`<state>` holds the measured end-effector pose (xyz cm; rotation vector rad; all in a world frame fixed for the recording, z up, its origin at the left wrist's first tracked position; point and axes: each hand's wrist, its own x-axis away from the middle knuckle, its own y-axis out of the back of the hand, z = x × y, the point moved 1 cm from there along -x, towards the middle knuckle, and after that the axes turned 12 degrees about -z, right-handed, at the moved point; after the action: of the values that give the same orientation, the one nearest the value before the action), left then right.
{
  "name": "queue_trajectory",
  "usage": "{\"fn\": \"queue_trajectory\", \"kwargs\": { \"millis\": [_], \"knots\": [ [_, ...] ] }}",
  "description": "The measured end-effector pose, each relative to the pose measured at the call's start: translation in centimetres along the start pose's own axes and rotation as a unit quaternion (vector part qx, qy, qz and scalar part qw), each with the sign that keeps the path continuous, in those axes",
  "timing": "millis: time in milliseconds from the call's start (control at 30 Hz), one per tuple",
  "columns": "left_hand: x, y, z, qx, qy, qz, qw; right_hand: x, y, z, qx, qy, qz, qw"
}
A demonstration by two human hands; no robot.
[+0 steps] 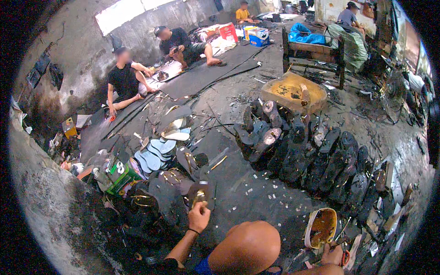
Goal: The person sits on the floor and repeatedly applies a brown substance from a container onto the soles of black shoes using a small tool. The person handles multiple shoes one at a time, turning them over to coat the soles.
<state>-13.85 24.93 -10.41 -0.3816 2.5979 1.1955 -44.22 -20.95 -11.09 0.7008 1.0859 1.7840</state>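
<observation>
My left hand (199,216) is closed on a dark sandal (201,189) with a shiny gold-coloured strap, low at the centre left. At the lower right, my right hand (332,255) is at the near rim of a pale tub (308,229) coated inside with brown, glue-like stuff. Its fingers look bent, but what they hold, if anything, I cannot make out. Orange-handled scissors (345,257) lie beside that hand. Light blue soles (156,156) and more dark sandals (169,181) are piled beyond my left hand.
Rows of dark sandals (298,151) stand on the right, before a yellowish-brown block (293,94). A wooden frame (314,48) bears blue plastic. Two people in black (123,80) sit by the left wall; others are farther back. White scraps dot the dark mat (243,206).
</observation>
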Motion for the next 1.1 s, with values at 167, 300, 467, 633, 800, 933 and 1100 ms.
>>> {"fn": "queue_trajectory", "kwargs": {
  "millis": [167, 300, 467, 633, 800, 933, 1100],
  "knots": [
    [4.5, -7.3, 1.5, 0.087, -0.134, 0.366, 0.917, -0.5, -2.8, -2.8, 0.035, 0.083, 0.110, 0.990],
    [7.9, -7.8, -4.4, 0.380, 0.106, 0.477, 0.785, 0.0, 2.4, 6.7, -0.282, 0.011, 0.102, 0.954],
    [5.8, -16.3, -9.7, -0.066, -0.357, 0.522, 0.772, -3.2, 2.4, 11.0, -0.450, -0.011, 0.086, 0.889],
    [3.4, -21.3, -11.8, 0.451, 0.369, 0.439, 0.684, -4.5, 1.1, 21.4, -0.403, 0.060, 0.060, 0.911],
    [-0.9, -17.7, -19.9, 0.572, 0.452, 0.427, 0.535, -6.1, -4.9, 26.8, -0.476, 0.239, 0.009, 0.846],
    [-0.7, -16.4, -23.1, 0.540, 0.406, 0.415, 0.610, -6.1, -3.6, 25.2, -0.449, 0.202, -0.018, 0.870],
    [-0.4, -16.0, -22.1, 0.488, 0.370, 0.362, 0.703, -6.3, -3.3, 24.6, -0.427, 0.194, 0.023, 0.883]
  ]
}}
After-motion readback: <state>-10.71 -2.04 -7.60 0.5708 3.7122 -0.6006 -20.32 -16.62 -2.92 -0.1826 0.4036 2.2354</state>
